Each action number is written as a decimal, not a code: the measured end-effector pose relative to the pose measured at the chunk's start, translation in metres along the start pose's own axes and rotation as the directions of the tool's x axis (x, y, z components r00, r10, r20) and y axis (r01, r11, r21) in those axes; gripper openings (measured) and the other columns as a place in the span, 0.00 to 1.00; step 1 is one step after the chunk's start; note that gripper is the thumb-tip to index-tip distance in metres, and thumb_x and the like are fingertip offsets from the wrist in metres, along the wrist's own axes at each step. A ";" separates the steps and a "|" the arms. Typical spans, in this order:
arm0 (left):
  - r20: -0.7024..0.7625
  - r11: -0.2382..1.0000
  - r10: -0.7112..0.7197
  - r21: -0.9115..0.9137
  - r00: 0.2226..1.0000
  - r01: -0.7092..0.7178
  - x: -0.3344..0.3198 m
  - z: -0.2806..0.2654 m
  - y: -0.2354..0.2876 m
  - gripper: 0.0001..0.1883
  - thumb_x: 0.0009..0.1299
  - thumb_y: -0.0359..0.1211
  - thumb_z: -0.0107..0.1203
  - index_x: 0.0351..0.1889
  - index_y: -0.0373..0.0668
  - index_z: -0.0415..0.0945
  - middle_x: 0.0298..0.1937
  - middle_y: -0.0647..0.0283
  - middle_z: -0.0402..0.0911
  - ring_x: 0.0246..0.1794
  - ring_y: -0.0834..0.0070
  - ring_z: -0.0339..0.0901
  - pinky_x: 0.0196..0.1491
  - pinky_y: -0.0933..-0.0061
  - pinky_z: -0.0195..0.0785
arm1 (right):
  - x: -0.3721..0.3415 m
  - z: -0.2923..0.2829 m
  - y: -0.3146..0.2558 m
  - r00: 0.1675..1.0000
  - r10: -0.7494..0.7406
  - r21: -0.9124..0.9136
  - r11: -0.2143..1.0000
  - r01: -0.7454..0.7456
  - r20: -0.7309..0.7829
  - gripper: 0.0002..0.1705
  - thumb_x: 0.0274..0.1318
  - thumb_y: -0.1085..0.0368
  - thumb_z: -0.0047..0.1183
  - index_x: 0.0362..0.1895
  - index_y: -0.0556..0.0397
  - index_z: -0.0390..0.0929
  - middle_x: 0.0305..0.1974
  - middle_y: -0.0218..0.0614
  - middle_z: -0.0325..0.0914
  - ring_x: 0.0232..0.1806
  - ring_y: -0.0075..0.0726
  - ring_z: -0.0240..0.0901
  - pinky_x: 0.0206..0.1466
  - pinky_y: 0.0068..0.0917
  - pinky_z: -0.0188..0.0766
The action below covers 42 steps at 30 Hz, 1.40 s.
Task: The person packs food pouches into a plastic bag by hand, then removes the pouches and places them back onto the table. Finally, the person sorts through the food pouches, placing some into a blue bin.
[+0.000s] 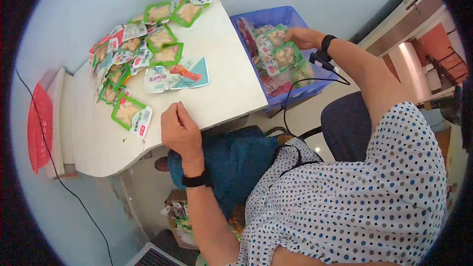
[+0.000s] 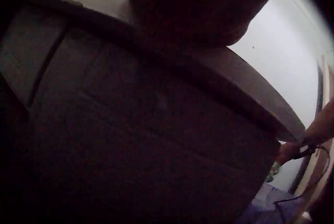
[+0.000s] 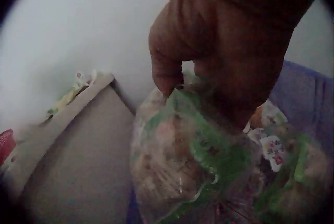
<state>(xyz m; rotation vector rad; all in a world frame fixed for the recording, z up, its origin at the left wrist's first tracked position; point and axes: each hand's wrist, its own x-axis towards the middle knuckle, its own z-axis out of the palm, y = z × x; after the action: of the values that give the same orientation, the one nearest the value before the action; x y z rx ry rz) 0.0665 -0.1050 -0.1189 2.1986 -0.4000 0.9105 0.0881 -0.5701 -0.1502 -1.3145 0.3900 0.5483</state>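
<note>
In the head view the right hand [image 1: 304, 38] is over the blue basket [image 1: 290, 14], at a green-edged packet [image 1: 276, 37]. The right wrist view shows that hand [image 3: 224, 52] pinching the top edge of a clear and green packet [image 3: 177, 166]. The left hand [image 1: 181, 129] is at the table's front edge with its fingers curled, nothing visible in them, below a teal and white packet [image 1: 189, 74] lying flat. In the left wrist view the hand [image 2: 201, 7] is a dark shape above the table edge.
Several green-edged packets [image 1: 167, 54] lie in an overlapping group along the back and left of the white table [image 1: 226, 64]. A red plastic basket [image 1: 39, 128] stands left of the table. A black cable [image 1: 290, 93] hangs from the right wrist across the blue basket.
</note>
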 end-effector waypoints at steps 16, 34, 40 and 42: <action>0.097 0.992 -0.096 0.093 0.991 0.087 0.000 -0.017 0.021 0.04 0.68 0.28 0.57 0.36 0.35 0.79 0.30 0.55 0.79 0.26 0.62 0.76 0.30 0.67 0.69 | 0.040 0.005 0.047 0.974 -0.146 -0.897 0.433 -0.094 -0.173 0.20 0.48 0.67 0.57 0.46 0.64 0.74 0.41 0.45 0.79 0.35 0.43 0.81 0.36 0.41 0.80; 0.083 0.996 -0.064 0.069 0.994 0.058 0.002 -0.021 0.028 0.01 0.67 0.23 0.56 0.33 0.35 0.78 0.23 0.58 0.74 0.20 0.65 0.69 0.23 0.67 0.62 | 0.045 0.098 0.024 0.946 -0.283 -0.987 0.060 -0.147 -0.158 0.12 0.45 0.64 0.54 0.27 0.63 0.79 0.28 0.59 0.78 0.32 0.65 0.78 0.37 0.53 0.74; 0.100 0.996 -0.084 0.041 0.991 0.080 0.003 -0.023 0.030 0.01 0.67 0.23 0.56 0.34 0.35 0.78 0.24 0.58 0.74 0.21 0.64 0.70 0.24 0.67 0.63 | 0.081 0.070 0.084 0.918 -0.394 -0.998 0.050 -0.039 -0.055 0.13 0.46 0.64 0.53 0.29 0.65 0.79 0.27 0.61 0.78 0.32 0.63 0.79 0.38 0.53 0.76; 0.099 0.996 -0.086 0.032 0.991 0.083 0.003 -0.023 0.027 0.03 0.68 0.25 0.55 0.35 0.35 0.78 0.25 0.58 0.75 0.22 0.64 0.71 0.25 0.67 0.65 | 0.079 0.067 0.070 0.953 -0.265 -0.989 0.044 -0.138 -0.145 0.17 0.48 0.60 0.53 0.29 0.66 0.79 0.27 0.61 0.78 0.32 0.63 0.79 0.38 0.52 0.76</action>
<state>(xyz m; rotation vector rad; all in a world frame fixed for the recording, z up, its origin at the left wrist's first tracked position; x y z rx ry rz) 0.0432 -0.1080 -0.0921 2.2754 -0.3406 0.7667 0.1086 -0.4820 -0.2356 -2.9013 0.1026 0.5306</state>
